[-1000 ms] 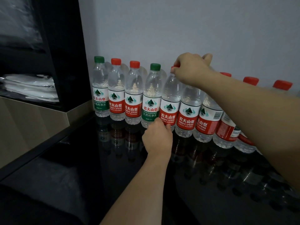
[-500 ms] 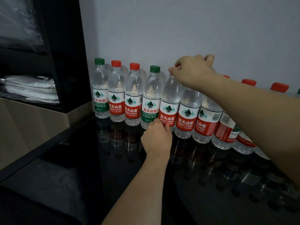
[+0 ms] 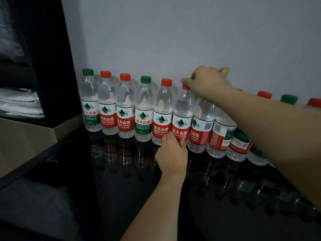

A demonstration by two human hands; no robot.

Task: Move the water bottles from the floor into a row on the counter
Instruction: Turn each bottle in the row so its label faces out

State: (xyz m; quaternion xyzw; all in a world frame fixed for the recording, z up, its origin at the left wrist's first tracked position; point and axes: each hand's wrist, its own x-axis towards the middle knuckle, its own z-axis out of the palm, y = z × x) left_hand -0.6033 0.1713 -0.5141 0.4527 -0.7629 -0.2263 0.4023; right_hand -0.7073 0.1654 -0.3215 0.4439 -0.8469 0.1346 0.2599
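A row of clear water bottles with red or green caps stands on the glossy black counter [image 3: 112,192] against the wall, from a green-capped bottle [image 3: 90,101] at the left to more bottles behind my right arm. My right hand [image 3: 207,83] pinches the red cap of the sixth water bottle [image 3: 182,108]. My left hand [image 3: 172,154] holds the same bottle low down, fingers on its red label. The red-capped fifth bottle [image 3: 163,105] stands free just to the left. My right forearm hides parts of the bottles further right.
A black cabinet [image 3: 52,58] rises at the left end of the row, with folded white items [image 3: 19,103] on a shelf inside it. A beige ledge [image 3: 26,136] juts out below. A pale wall [image 3: 173,32] backs the bottles.
My right hand left the fifth bottle's cap, which now shows, and moved one bottle right onto the sixth cap. My left hand shifted right to that bottle's base.
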